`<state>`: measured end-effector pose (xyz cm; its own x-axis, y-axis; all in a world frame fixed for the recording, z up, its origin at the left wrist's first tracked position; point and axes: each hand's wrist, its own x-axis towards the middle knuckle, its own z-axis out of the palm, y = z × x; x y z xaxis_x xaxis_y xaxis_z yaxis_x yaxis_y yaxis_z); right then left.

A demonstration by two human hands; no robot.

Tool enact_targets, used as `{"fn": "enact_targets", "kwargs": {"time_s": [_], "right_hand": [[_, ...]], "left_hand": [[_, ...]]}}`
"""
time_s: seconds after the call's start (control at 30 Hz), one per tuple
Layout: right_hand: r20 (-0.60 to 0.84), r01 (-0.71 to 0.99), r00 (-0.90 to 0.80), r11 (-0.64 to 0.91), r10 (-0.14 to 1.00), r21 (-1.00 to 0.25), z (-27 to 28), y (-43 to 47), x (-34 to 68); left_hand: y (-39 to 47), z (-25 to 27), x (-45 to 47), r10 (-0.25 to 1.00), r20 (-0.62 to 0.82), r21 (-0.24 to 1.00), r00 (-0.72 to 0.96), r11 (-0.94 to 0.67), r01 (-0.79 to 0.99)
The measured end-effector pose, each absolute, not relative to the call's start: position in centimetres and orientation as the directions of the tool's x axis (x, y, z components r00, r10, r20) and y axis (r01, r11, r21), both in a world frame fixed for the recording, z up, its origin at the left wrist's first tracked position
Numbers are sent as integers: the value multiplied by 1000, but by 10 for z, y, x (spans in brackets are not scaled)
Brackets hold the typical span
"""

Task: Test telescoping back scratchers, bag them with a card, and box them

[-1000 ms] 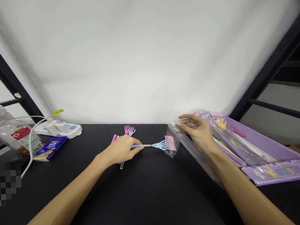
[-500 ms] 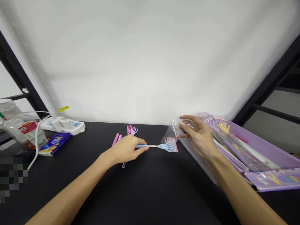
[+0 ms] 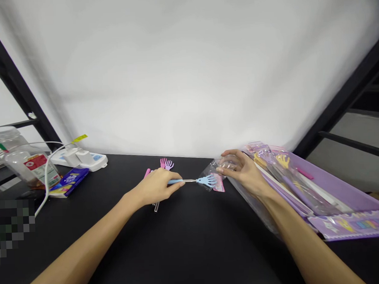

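Note:
My left hand (image 3: 156,185) is closed around the handle of a light blue back scratcher (image 3: 206,181), whose hand-shaped head points right. That head lies over or inside a clear plastic bag (image 3: 211,167) with a pink printed end; I cannot tell which. The curled fingers of my right hand (image 3: 240,173) hold the bag's other end, close to the table. Partly hidden beneath my left hand are a pink back scratcher (image 3: 163,162) and a purple back scratcher (image 3: 169,165), lying on the black table.
At the right, a purple display box (image 3: 337,182) holds several bagged back scratchers. A white power strip (image 3: 98,162) with plugs and cables, a blue packet (image 3: 72,181) and a clear plastic jar (image 3: 19,162) occupy the left. A pale wall (image 3: 187,76) rises behind the table.
My right hand has moved slightly left and down, and the bag now lies lower and flatter. My left hand has shifted a little left and up with the blue back scratcher.

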<state>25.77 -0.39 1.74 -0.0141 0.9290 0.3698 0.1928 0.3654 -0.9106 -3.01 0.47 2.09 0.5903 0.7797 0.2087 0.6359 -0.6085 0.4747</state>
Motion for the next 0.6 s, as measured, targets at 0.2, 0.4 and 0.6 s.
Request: {"fn": "enact_targets", "kwargs": {"time_s": [0.2, 0.4, 0.6], "right_hand": [[287, 84, -81, 293, 955, -952, 16, -7, 254], [337, 150, -63, 342, 940, -928, 18, -6, 253], [354, 185, -17, 351, 935, -918, 14, -4, 251]], "left_hand": [[5, 20, -28, 757, 230, 368, 611, -649, 666], [7, 16, -30, 753, 282, 247, 594, -656, 714], [8, 9, -26, 775, 315, 160, 547, -612, 775]]}}
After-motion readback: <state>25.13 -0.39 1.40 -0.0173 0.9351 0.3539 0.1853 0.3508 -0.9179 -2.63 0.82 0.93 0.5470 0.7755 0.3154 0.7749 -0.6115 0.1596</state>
